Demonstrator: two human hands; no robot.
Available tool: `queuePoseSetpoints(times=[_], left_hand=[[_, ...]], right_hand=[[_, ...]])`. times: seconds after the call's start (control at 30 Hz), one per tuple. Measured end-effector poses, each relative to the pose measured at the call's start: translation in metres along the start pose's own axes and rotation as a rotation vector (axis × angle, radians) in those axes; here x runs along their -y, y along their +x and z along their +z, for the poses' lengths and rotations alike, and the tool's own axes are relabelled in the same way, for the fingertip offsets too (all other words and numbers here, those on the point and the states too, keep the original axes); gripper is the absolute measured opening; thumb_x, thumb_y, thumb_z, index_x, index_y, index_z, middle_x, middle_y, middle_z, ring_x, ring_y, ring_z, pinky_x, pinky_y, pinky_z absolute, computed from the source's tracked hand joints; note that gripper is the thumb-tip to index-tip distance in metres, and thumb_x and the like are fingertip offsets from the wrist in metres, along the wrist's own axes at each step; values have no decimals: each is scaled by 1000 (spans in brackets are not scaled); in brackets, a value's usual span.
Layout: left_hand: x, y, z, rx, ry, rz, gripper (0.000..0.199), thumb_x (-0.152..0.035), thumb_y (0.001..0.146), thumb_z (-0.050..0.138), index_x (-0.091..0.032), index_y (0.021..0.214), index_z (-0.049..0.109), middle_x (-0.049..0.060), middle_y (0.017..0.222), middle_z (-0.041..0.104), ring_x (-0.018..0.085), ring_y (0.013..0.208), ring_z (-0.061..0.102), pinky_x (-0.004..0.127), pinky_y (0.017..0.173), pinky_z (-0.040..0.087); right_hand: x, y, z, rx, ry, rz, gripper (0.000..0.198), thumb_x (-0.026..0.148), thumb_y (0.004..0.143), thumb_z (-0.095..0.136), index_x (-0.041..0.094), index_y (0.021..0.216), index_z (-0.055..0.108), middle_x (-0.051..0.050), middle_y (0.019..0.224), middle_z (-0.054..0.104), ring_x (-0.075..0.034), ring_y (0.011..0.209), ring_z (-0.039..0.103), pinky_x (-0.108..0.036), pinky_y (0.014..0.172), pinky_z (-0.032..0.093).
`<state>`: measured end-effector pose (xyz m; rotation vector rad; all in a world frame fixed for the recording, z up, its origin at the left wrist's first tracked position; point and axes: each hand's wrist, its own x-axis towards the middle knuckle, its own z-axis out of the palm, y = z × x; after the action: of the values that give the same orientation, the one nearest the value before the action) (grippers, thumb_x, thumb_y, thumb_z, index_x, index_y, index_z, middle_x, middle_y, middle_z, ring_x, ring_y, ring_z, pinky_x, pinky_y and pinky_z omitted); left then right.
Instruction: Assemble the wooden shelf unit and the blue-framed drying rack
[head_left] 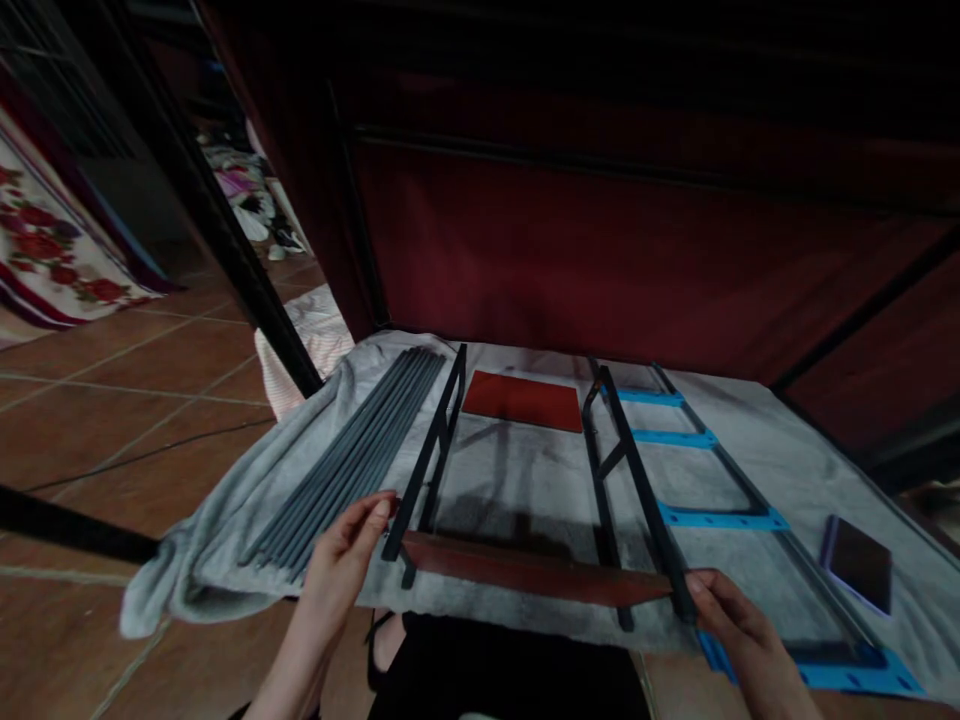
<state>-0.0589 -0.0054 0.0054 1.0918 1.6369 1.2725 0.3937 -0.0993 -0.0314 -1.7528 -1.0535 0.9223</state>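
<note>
Black clothing (pixel 510 670) is covering the lap, closest of all, between the two forearms. Now the right hand (pixel 739 620): thumb and fingers are pinching the near end of the right dark side frame (pixel 647 500), a low, neat hold. Across from it, the left hand (pixel 349 540) is curling, thumb almost meeting forefinger, right beside the left dark side frame (pixel 422 458); whether it is touching the bar or gripping something small, I cannot tell. And between the hands, the reddish-brown board (pixel 532 570) is spanning the two frames near their closest ends. Doing this well, I'd judge, is asking for even support: both frames standing parallel, neither hand pulling outward, the board's ends sitting square, fingertips clear of the joints. Just left of the left hand, grey rods (pixel 345 465) are lying side by side. Right of the right hand, a dark rack with blue crosspieces (pixel 727 517) is resting on the grey blanket (pixel 750 415); farther right, a smartphone (pixel 859 565) is lying there. Beyond both hands, an orange-red panel (pixel 525 400) is lying flat between the frames, and a dark-red wall panel (pixel 555 260) is rising behind.
</note>
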Motion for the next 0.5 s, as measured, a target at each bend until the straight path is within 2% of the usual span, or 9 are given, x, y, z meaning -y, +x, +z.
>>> queuePoseSetpoints(times=[0.07,0.17,0.27,0.33,0.5], left_hand=[[-3,-4,10,33,-50,-31,65,-70,66,76,-17,102,74,10,99,77,27,97,70,33,85,53],[-5,-10,16,47,-149,-95,65,-69,63,79,-17,99,73,6,82,75,24,81,68,31,72,52],[2,-14,14,1,-244,-116,57,-68,64,80,-17,89,71,4,79,72,20,73,63,27,67,50],[10,-16,11,0,-281,-118,52,-65,66,81,-18,85,70,2,79,70,17,71,60,25,64,48],[29,-15,5,6,-280,-87,45,-61,68,82,-19,79,68,0,73,65,16,70,56,23,65,46]], right_hand=[[-3,2,0,29,-33,6,48,72,79,65,25,79,68,-3,78,65,-20,75,60,-26,67,54],[-4,2,4,-4,-69,-14,49,74,82,59,26,75,63,-2,73,61,-21,73,58,-29,66,53],[-3,2,9,-36,-51,-20,51,75,84,56,26,71,58,-1,68,56,-20,68,55,-29,63,51],[-5,2,9,-8,3,15,51,75,81,60,26,71,58,-2,68,57,-21,68,56,-30,63,52],[-11,-1,4,25,141,88,46,72,76,68,26,83,64,-4,78,63,-23,73,59,-32,63,53]])
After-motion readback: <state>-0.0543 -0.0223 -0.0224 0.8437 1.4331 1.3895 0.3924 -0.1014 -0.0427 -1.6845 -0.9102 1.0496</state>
